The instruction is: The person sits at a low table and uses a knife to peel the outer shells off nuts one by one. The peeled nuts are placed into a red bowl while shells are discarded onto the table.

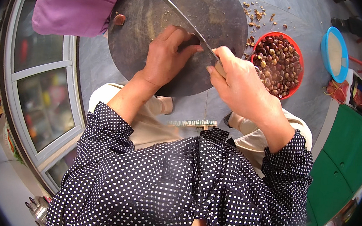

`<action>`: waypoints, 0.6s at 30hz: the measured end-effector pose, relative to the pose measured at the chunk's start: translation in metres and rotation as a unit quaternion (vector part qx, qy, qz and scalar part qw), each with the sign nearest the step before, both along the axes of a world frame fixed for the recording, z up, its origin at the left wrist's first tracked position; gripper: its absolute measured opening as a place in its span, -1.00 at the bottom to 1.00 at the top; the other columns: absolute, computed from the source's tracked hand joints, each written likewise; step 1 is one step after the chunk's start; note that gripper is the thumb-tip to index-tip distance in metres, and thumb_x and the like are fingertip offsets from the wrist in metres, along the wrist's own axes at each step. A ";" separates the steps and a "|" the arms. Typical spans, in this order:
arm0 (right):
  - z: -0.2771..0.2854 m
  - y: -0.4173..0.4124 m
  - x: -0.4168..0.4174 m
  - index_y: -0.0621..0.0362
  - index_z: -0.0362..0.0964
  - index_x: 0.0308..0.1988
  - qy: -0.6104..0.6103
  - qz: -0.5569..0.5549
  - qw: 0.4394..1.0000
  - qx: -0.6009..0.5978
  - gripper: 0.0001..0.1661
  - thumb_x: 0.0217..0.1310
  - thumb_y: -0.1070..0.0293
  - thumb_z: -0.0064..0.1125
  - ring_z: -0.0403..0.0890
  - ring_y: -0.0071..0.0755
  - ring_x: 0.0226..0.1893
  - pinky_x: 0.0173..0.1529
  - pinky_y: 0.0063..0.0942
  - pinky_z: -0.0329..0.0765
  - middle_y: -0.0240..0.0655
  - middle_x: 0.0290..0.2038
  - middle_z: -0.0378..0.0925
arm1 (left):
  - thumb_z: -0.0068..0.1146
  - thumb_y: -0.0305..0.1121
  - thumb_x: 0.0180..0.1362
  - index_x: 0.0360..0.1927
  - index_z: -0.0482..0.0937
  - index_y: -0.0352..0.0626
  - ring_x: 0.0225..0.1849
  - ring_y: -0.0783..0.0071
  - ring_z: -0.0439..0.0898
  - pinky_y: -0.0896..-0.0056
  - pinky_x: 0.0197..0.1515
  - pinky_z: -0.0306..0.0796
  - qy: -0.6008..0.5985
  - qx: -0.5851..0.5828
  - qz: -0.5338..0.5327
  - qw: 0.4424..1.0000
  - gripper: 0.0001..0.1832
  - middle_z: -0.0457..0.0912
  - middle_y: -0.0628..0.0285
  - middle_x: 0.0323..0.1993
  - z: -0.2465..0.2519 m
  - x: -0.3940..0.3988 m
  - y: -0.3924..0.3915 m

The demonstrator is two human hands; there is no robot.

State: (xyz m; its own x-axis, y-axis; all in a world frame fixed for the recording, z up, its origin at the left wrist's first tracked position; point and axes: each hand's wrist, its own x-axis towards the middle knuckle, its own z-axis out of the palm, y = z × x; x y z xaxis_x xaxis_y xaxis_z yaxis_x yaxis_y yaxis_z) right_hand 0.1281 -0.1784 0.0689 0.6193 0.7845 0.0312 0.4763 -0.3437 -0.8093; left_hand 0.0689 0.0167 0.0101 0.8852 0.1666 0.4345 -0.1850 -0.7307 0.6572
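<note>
My right hand (242,83) grips the handle of a large kitchen knife (189,22), whose blade slants up and left over a round dark board (138,50). My left hand (170,51) is on the board just left of the blade, its fingers bent and thumb close to the fingertips; whether something is between them is hidden. One chestnut (119,19) lies near the board's left edge, and small crumbs are scattered on the board. Beside the board at the right, a red bowl (298,86) is full of chestnuts (277,61).
Shell pieces (258,15) are strewn on the grey floor (306,102) between board and bowl. A purple cloth (77,5) reaches the board's upper left. At the right are a blue basin (344,60) and a green cabinet (343,154); at the left stands a glazed door frame (40,76).
</note>
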 end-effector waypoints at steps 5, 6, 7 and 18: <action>0.004 0.001 0.001 0.32 0.20 -0.29 0.020 0.008 1.000 -0.014 -0.75 0.25 0.45 0.14 0.56 0.37 -0.33 -0.34 0.04 0.47 0.16 -0.47 0.51 | 0.51 -0.38 -0.04 -0.31 0.62 -0.19 -0.45 0.26 0.59 0.31 -0.41 0.49 -0.010 0.006 0.006 1.000 -0.72 0.58 0.20 -0.38 -0.001 0.001 0.001; 0.003 0.003 0.003 0.33 0.21 -0.28 0.011 0.012 1.000 -0.016 -0.75 0.26 0.44 0.14 0.56 0.38 -0.31 -0.32 0.04 0.48 0.17 -0.46 0.51 | 0.50 -0.39 -0.04 -0.31 0.62 -0.19 -0.45 0.26 0.59 0.31 -0.41 0.49 -0.009 -0.001 0.007 1.000 -0.73 0.58 0.20 -0.39 0.000 0.000 0.001; 0.002 0.004 0.004 0.34 0.21 -0.27 0.003 0.017 1.000 -0.018 -0.75 0.26 0.44 0.14 0.56 0.38 -0.30 -0.30 0.04 0.48 0.17 -0.45 0.52 | 0.50 -0.40 -0.04 -0.31 0.62 -0.19 -0.45 0.26 0.59 0.31 -0.41 0.49 -0.009 -0.007 0.008 1.000 -0.73 0.58 0.20 -0.39 0.001 0.000 0.000; 0.004 0.013 0.036 0.41 0.37 -0.24 0.089 -0.052 0.991 -0.081 -0.65 0.30 0.26 0.12 0.61 0.36 -0.20 -0.15 -0.03 0.54 0.22 -0.32 0.56 | 0.49 -0.54 -0.03 -0.24 0.60 -0.29 -0.23 0.28 0.66 0.38 -0.18 0.56 -0.020 -0.001 -0.037 0.999 -0.70 0.65 0.11 -0.18 -0.007 -0.004 -0.001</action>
State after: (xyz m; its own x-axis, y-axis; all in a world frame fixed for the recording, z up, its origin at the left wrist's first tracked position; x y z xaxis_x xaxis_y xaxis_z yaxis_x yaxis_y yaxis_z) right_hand 0.1642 -0.1650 0.0732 0.6815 0.7022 -0.2061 0.2865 -0.5151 -0.8078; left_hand 0.0648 0.0158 0.0028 0.8775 0.1014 0.4687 -0.2644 -0.7131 0.6493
